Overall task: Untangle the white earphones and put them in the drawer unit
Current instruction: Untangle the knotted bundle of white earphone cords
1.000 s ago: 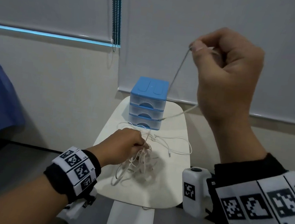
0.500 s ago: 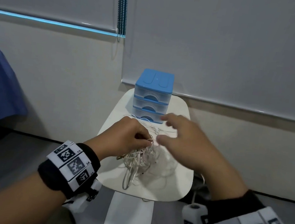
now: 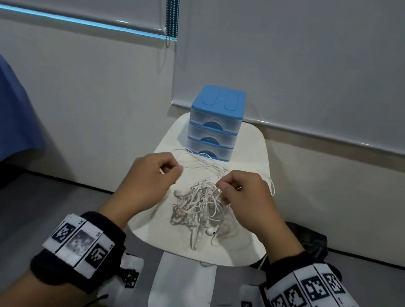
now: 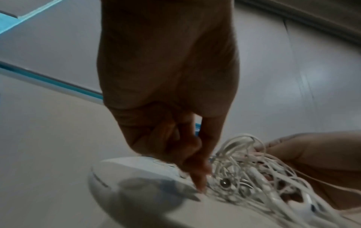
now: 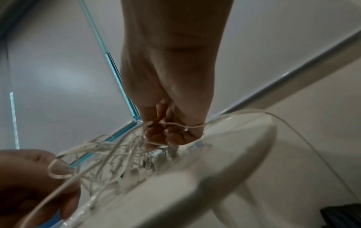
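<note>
Now both hands are low at the tangle: the right hand (image 3: 244, 196), which a second ago held one strand high in the upper right of the frame, has dropped it and pinches cord at the heap's right edge; the left hand (image 3: 153, 180), grip curled, pinches a strand on the left. The white earphones (image 3: 202, 204) stay knotted at mid-frame on the pale counter (image 3: 253, 164), so untangling seems barely begun. Beyond, the blue drawer unit (image 3: 214, 123) stands closed against grey blinds
</note>
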A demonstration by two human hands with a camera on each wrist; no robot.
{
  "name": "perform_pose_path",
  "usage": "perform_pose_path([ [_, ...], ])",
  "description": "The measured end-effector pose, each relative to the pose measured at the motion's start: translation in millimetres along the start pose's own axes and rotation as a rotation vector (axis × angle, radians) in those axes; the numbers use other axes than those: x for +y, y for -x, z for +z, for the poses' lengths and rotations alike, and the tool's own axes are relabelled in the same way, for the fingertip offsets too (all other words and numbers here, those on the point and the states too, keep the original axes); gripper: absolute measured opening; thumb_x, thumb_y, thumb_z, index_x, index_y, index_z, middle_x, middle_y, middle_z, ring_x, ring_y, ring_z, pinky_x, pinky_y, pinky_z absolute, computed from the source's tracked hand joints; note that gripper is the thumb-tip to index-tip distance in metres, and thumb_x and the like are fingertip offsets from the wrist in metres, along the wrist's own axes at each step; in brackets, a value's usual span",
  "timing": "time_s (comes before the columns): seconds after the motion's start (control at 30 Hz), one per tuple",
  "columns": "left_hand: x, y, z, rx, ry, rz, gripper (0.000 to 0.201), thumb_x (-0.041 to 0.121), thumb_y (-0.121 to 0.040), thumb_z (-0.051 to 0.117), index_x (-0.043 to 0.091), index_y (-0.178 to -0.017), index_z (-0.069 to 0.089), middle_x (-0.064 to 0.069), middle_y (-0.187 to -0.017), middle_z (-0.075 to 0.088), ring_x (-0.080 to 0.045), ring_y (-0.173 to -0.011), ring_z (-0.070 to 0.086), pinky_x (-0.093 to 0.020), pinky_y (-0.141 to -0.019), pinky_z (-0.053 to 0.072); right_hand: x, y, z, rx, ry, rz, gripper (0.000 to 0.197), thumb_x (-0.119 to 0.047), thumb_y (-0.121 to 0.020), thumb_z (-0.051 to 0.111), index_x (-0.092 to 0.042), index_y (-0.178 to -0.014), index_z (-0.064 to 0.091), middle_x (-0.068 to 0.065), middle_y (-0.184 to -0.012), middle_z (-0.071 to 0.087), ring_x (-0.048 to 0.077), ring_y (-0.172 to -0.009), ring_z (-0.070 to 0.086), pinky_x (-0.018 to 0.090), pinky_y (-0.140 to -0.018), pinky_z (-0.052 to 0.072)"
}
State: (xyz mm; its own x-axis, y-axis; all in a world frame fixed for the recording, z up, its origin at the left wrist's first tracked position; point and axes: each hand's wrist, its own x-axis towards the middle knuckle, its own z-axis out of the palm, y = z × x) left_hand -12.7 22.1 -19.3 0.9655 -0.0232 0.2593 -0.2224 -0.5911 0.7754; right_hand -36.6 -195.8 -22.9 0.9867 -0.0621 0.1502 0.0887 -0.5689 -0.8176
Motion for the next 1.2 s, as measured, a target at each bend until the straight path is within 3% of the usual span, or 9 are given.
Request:
perform_pose_path([
  [0.1,-8.3,12.7,-3.9,-0.189,-0.183,-0.156,0.026,0.018,-0.091,0.065,0.014,-0.066,0.073,0.002,-0.062,0.073,-0.006,-0.050,0.060,-0.021,-0.052,0.042,16.3,-1.5,6.6,-0.061,-0.204,0.096,0.015,-0.013,-0.098,0.064,-0.012,-0.086,0.073,0.003,-0.076,0.073,0.009,-0.066,0.064,0.021,-0.060,0.050],
  [0.23,-6.2,26.2,5.4,-0.517,-0.300,-0.098,0.033,0.020,-0.085,0.076,0.028,-0.055,0.065,0.008,-0.060,0.068,-0.003,-0.049,0.054,-0.017,-0.051,0.040,32.6,-4.0,12.1,-0.114,-0.322,0.137,0.015,-0.011,-0.100,0.064,-0.006,-0.089,0.071,0.004,-0.070,0.066,0.011,-0.058,0.056,0.021,-0.054,0.043],
  [0.33,0.0,26.7,18.0,-0.491,-0.168,-0.069,0.038,0.025,-0.083,0.084,0.022,-0.058,0.055,0.005,-0.061,0.058,-0.007,-0.055,0.048,-0.021,-0.057,0.038,35.0,-5.1,9.8,-0.158,-0.364,0.164,0.012,-0.008,-0.098,0.066,-0.005,-0.087,0.069,0.002,-0.065,0.064,0.009,-0.053,0.055,0.020,-0.052,0.043],
  [0.43,8.9,24.3,32.0,-0.412,0.004,-0.086,0.024,0.025,-0.090,0.078,0.013,-0.073,0.067,-0.011,-0.076,0.070,-0.008,-0.060,0.064,-0.022,-0.060,0.047,38.5,-3.6,6.5,-0.207,-0.373,0.177,0.012,-0.008,-0.098,0.067,-0.001,-0.088,0.067,0.004,-0.062,0.064,0.011,-0.050,0.056,0.022,-0.050,0.044],
  [0.6,20.6,21.7,46.7,-0.427,0.404,-0.344,0.024,0.015,-0.101,0.056,-0.003,-0.099,0.072,-0.015,-0.086,0.071,-0.025,-0.071,0.067,-0.039,-0.073,0.058,49.2,-3.6,0.8,-0.190,-0.400,0.186,0.014,-0.011,-0.098,0.068,-0.002,-0.087,0.067,0.004,-0.062,0.063,0.013,-0.050,0.053,0.024,-0.048,0.043],
  [0.73,23.2,20.7,47.8,-0.366,0.682,-0.465,0.033,0.000,-0.095,0.042,-0.005,-0.104,0.074,-0.017,-0.096,0.077,-0.030,-0.080,0.068,-0.032,-0.068,0.061,54.3,-3.1,3.5,-0.186,-0.424,0.176,0.015,-0.011,-0.097,0.069,-0.009,-0.082,0.069,0.007,-0.070,0.068,0.019,-0.062,0.060,0.028,-0.058,0.047],
  [0.87,22.3,22.7,52.0,-0.333,0.641,-0.356,0.020,-0.006,-0.096,0.059,0.000,-0.105,0.076,-0.014,-0.098,0.079,-0.021,-0.074,0.070,-0.026,-0.064,0.062,57.4,-4.3,4.5,-0.209,-0.479,0.170,0.019,-0.014,-0.098,0.067,-0.008,-0.080,0.066,0.011,-0.070,0.064,0.023,-0.062,0.054,0.028,-0.055,0.045],
  [1.07,19.5,21.6,65.3,-0.187,0.455,-0.240,0.016,-0.004,-0.084,0.074,0.011,-0.085,0.077,-0.010,-0.081,0.073,-0.017,-0.053,0.061,-0.031,-0.058,0.053,58.3,-4.8,0.0,-0.279,-0.511,0.146,0.017,-0.013,-0.098,0.066,-0.003,-0.085,0.068,0.011,-0.071,0.063,0.016,-0.058,0.053,0.024,-0.055,0.045],
  [1.2,19.7,21.1,66.7,-0.132,0.393,-0.182,0.015,0.007,-0.085,0.079,0.016,-0.075,0.075,0.004,-0.057,0.065,-0.008,-0.043,0.052,-0.020,-0.048,0.042,58.5,-2.6,-4.1,-0.318,-0.615,0.156,0.014,-0.010,-0.097,0.066,0.000,-0.088,0.070,0.010,-0.072,0.064,0.013,-0.059,0.055,0.019,-0.056,0.049],
])
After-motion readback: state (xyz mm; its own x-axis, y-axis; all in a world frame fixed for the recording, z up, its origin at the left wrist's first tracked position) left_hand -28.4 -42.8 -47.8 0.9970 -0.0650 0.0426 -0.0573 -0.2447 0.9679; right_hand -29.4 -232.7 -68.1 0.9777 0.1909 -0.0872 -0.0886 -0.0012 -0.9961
